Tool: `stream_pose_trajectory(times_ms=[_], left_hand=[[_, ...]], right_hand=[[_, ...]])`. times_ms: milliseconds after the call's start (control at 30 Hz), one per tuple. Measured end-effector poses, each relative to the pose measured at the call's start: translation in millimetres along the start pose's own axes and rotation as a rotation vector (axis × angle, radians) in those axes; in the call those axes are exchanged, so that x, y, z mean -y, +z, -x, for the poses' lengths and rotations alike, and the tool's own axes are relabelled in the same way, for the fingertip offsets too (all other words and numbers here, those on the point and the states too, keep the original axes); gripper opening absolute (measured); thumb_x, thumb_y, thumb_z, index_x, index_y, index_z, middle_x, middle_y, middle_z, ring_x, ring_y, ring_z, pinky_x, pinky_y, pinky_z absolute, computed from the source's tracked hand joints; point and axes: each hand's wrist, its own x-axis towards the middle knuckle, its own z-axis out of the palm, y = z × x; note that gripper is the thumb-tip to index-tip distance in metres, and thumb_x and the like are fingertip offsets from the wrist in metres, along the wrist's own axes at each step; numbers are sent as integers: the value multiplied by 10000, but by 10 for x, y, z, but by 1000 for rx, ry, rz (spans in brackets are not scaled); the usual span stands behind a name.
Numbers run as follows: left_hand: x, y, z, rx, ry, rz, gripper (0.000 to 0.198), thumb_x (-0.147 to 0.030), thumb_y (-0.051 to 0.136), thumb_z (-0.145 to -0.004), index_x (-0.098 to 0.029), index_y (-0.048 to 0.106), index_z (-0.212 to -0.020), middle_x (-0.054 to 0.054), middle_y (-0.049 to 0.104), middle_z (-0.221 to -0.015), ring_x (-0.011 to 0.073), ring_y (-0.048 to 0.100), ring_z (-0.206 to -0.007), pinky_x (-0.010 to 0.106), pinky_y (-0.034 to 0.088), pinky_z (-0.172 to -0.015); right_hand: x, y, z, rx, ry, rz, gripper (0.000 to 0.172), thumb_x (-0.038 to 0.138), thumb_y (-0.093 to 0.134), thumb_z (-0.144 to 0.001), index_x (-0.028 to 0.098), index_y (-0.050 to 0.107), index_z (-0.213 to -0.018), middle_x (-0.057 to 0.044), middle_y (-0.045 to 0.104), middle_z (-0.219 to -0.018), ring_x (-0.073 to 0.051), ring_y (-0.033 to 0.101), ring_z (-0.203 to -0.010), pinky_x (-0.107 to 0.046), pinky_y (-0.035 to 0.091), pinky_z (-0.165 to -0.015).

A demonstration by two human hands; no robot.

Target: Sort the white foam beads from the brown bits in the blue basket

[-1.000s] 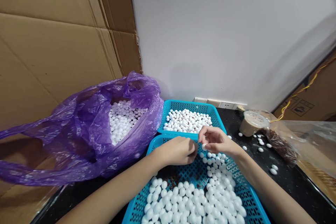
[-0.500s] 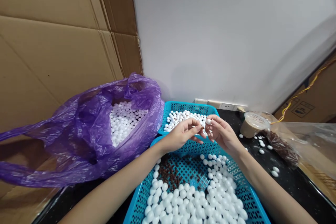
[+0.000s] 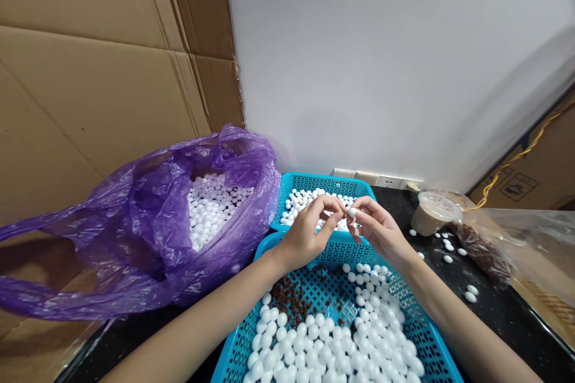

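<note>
My right hand (image 3: 375,228) pinches a small white ball (image 3: 353,212) between thumb and fingers, raised above the far end of the near blue basket (image 3: 433,341). My left hand (image 3: 309,230) meets it, fingertips pinched against the same ball; whether it holds anything of its own I cannot make out. The near basket holds several white balls (image 3: 332,347) and a patch of small dark brown bits (image 3: 290,299). Behind it sits a second blue basket (image 3: 323,182) with more white balls.
A purple plastic bag (image 3: 135,221) full of white balls lies at the left against cardboard (image 3: 90,72). On the black table (image 3: 494,311) at the right stand a lidded cup (image 3: 431,212), a clear bag (image 3: 516,239) and loose white balls (image 3: 469,296).
Both hands rose from the near basket's floor to above its far rim. The right hand brought a white ball up, and the left fingertips closed in on it.
</note>
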Motion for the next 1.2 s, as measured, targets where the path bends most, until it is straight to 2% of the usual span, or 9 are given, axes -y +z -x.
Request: stream_pose_trajectory(times_ms=[200,467,700,1033,1200], left_hand=[[-13,-12,-5,7,34,-94,82,-213,406,-905,-158,464,-887,51,522,-909,139,521,-876,259,460,-749],[-12,-10,12,56,-8,-73,104,-242,388,-911,-162,445,-878,21,504,-812,115,513,-722,254,446,-680],[-58,-26,-6,107,47,-87,99,-200,388,-904,-155,467,-866,30,508,-829,125,496,-777,244,419,-676],[-45,-19,14,60,109,-125,78,-200,398,-909,-162,459,-879,26,516,-804,121,494,-750,236,409,-636],[-34,-11,4,46,151,-102,65,-193,404,-908,-164,456,-883,24,529,-794,119,504,-732,236,414,-623]], right_hand=[[-3,-13,9,-4,6,-19,105,286,591,-766,214,554,-833,15,510,-682,-95,485,-534,-207,400,-429],[-13,-22,22,-3,32,-23,131,299,631,-750,211,585,-834,23,504,-637,-85,458,-504,-191,389,-407],[5,-6,19,35,-8,-44,88,274,625,-764,207,622,-820,22,515,-636,-78,463,-506,-188,398,-428],[-2,-18,30,51,-31,-69,135,229,619,-784,228,677,-906,-13,579,-774,-100,532,-626,-198,474,-488],[18,-10,23,69,-33,-89,85,219,631,-780,222,676,-852,-13,602,-791,-118,583,-694,-209,514,-560]])
